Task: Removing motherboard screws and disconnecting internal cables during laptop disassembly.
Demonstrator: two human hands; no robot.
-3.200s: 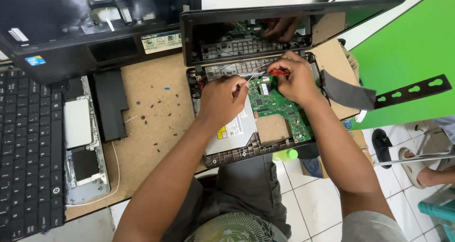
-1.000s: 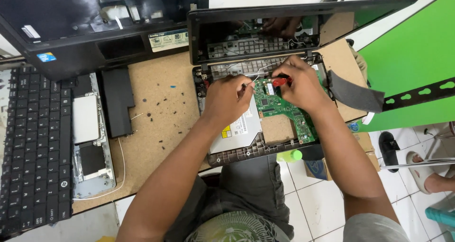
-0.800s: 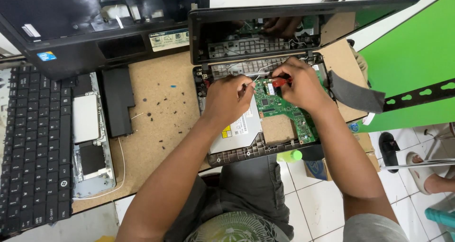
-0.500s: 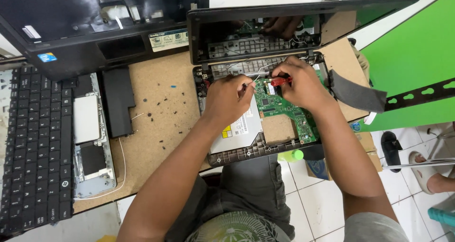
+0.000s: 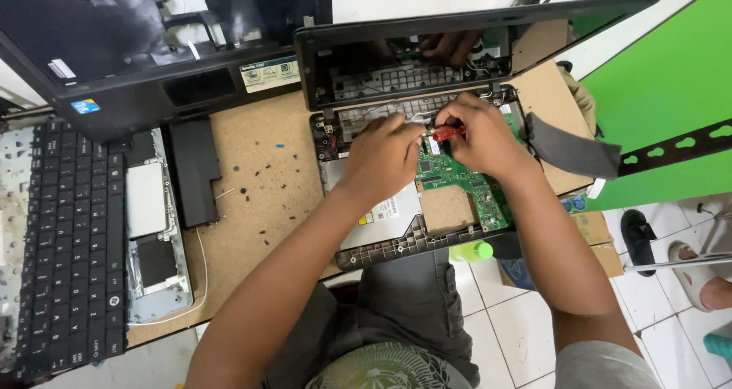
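Our right hand (image 5: 484,137) pinches a red-handled screwdriver (image 5: 444,132) over the green motherboard (image 5: 465,179) of the opened laptop (image 5: 396,221), at the desk's (image 5: 259,183) right near edge. Left hand (image 5: 385,156) fingers curled, pressing on the chassis beside it. Desk is bare particleboard, small black screws (image 5: 263,187) scattered mid-surface; loose keyboard (image 5: 69,244) at the left edge. White tile floor (image 5: 518,336), green wall (image 5: 671,92) on the right.

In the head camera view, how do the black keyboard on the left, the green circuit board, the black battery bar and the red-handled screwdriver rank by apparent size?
Largest to smallest:
1. Black keyboard
2. Green circuit board, partly hidden by the right hand
3. Black battery bar, close to the board; unsure
4. Red-handled screwdriver, mostly covered
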